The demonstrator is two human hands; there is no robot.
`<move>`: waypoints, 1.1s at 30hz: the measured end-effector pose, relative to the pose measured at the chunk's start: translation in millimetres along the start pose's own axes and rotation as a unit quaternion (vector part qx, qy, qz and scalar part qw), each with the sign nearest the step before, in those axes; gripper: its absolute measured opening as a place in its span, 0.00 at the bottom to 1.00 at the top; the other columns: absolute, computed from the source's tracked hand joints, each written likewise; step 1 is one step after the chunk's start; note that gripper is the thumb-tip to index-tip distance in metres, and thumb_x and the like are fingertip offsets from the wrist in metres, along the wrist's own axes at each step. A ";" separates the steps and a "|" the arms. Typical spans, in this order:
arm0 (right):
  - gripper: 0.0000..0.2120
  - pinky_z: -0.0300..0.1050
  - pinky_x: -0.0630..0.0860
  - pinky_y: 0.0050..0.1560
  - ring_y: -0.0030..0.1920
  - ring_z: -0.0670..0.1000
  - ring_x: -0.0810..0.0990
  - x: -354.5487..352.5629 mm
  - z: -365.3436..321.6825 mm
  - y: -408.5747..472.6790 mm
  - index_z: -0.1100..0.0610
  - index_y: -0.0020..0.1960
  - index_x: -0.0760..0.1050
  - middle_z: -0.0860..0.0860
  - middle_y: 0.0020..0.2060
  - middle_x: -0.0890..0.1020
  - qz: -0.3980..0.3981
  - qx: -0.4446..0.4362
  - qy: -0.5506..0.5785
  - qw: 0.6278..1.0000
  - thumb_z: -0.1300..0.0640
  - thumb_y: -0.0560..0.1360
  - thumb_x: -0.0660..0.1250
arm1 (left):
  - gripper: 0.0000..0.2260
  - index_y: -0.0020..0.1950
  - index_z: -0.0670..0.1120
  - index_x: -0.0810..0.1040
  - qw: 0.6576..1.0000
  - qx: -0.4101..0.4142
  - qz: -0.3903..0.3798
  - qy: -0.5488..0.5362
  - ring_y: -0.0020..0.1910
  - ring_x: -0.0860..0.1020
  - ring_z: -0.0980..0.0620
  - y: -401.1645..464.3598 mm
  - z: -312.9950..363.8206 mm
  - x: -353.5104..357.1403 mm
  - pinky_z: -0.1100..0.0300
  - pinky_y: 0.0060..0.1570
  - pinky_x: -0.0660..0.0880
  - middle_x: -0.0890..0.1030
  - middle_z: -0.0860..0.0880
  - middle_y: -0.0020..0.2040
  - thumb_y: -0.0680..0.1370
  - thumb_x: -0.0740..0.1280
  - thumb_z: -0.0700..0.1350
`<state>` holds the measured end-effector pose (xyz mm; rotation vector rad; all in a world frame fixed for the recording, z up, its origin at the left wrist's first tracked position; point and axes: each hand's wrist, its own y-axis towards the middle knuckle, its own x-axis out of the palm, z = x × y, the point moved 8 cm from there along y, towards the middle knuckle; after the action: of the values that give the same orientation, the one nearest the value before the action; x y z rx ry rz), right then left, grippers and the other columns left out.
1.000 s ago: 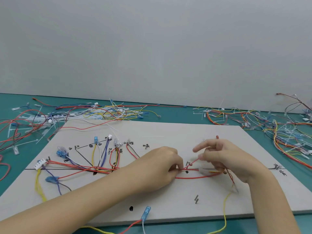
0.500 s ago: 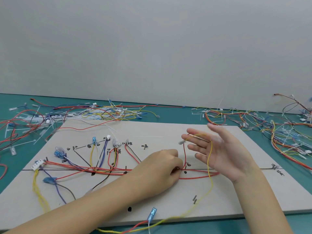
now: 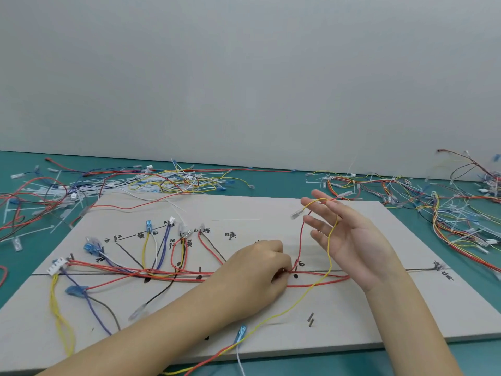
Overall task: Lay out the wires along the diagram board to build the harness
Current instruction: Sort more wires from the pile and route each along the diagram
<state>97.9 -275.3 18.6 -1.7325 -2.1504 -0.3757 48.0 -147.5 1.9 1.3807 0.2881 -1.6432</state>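
The beige diagram board (image 3: 271, 210) lies flat before me, marked with black lines and labels. A bundle of red wires (image 3: 173, 273) runs along its main line from a white connector (image 3: 56, 266) at the left. My left hand (image 3: 257, 270) rests on the board mid-line, fingers pinched on the red wires. My right hand (image 3: 344, 234) hovers just right of it, palm up and fingers spread. A yellow wire (image 3: 329, 256) and a red wire (image 3: 301, 240) with a clear terminal (image 3: 296, 213) drape over its fingers.
Loose wires and white cable ties are heaped on the teal table behind the board at the left (image 3: 81, 185) and at the right (image 3: 447, 207). A blue terminal (image 3: 240, 333) lies near the board's front edge. Two small pins (image 3: 311, 320) stand at the front right.
My right hand has let go of its pinch near the board line, risen and spread its fingers, lifting the yellow and red wires with it. My left hand has stayed on the red wires.
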 end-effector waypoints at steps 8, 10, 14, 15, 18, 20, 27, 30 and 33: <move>0.14 0.42 0.80 0.42 0.47 0.51 0.84 4.0 -0.9 -2.0 0.59 0.53 0.80 0.58 0.50 0.85 0.037 -0.045 -0.082 0.995 0.54 0.81 0.58 | 0.09 0.57 0.50 0.81 0.999 -0.018 0.010 -0.050 0.46 0.75 0.53 1.1 -6.3 -0.8 0.60 0.49 0.72 0.78 0.51 0.46 0.79 0.64 0.47; 0.14 0.42 0.79 0.42 0.48 0.51 0.84 7.8 0.9 -3.0 0.59 0.52 0.81 0.59 0.48 0.85 0.038 -0.050 -0.115 0.991 0.54 0.81 0.59 | 0.08 0.56 0.50 0.81 0.998 -0.021 0.013 -0.061 0.45 0.75 0.55 1.7 -8.2 -0.5 0.61 0.49 0.72 0.79 0.51 0.45 0.78 0.66 0.47; 0.13 0.40 0.79 0.39 0.45 0.50 0.83 14.9 -0.6 -5.5 0.58 0.48 0.83 0.57 0.41 0.85 0.036 -0.056 -0.104 0.992 0.52 0.78 0.62 | 0.05 0.49 0.52 0.76 0.990 -0.068 0.022 -0.122 0.38 0.76 0.58 2.3 -15.5 2.1 0.58 0.45 0.76 0.80 0.54 0.40 0.75 0.70 0.45; 0.13 0.40 0.79 0.38 0.43 0.50 0.83 15.4 -1.5 -6.2 0.57 0.46 0.84 0.57 0.39 0.84 0.036 -0.058 -0.092 0.993 0.51 0.76 0.64 | 0.09 0.48 0.54 0.72 0.984 -0.090 0.024 -0.151 0.37 0.76 0.58 2.2 -19.0 4.0 0.59 0.42 0.76 0.80 0.54 0.39 0.75 0.71 0.45; 0.13 0.38 0.77 0.36 0.40 0.49 0.82 17.0 -1.8 -7.5 0.57 0.44 0.84 0.56 0.36 0.83 0.036 -0.059 -0.067 0.995 0.50 0.72 0.65 | 0.18 0.48 0.58 0.65 0.967 -0.135 0.037 -0.213 0.33 0.78 0.58 2.1 -27.4 7.1 0.62 0.39 0.76 0.81 0.54 0.36 0.73 0.73 0.44; 0.13 0.39 0.78 0.36 0.40 0.50 0.82 20.8 0.4 -7.8 0.57 0.44 0.84 0.56 0.36 0.83 0.026 -0.055 -0.061 0.996 0.50 0.72 0.66 | 0.18 0.52 0.59 0.67 0.962 -0.143 0.048 -0.229 0.32 0.78 0.59 2.8 -29.2 7.1 0.63 0.38 0.76 0.81 0.54 0.36 0.73 0.73 0.44; 0.13 0.40 0.81 0.42 0.46 0.51 0.85 40.4 11.5 -8.6 0.60 0.47 0.84 0.60 0.43 0.85 -0.041 -0.025 -0.072 0.996 0.54 0.73 0.65 | 0.07 0.37 0.49 0.75 0.964 -0.138 0.072 -0.214 0.30 0.74 0.58 6.6 -25.0 4.9 0.58 0.36 0.74 0.77 0.53 0.31 0.75 0.68 0.44; 0.14 0.41 0.81 0.44 0.47 0.52 0.84 44.4 12.6 -10.2 0.61 0.50 0.84 0.62 0.47 0.85 -0.065 -0.015 -0.083 0.994 0.54 0.73 0.64 | 0.07 0.38 0.52 0.72 0.958 -0.157 0.091 -0.224 0.30 0.76 0.58 5.8 -27.5 1.5 0.60 0.35 0.74 0.78 0.54 0.30 0.75 0.66 0.45; 0.14 0.40 0.81 0.42 0.45 0.53 0.84 42.6 11.4 -10.8 0.61 0.49 0.84 0.62 0.46 0.85 -0.059 -0.022 -0.091 0.994 0.54 0.72 0.65 | 0.05 0.49 0.52 0.69 0.942 -0.176 0.110 -0.263 0.35 0.80 0.53 4.1 -31.3 0.8 0.53 0.40 0.77 0.81 0.49 0.34 0.77 0.64 0.49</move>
<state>78.1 -235.3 26.7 -1.7273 -2.3991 -0.3080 71.3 -128.7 -7.8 0.6482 0.0979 -1.6105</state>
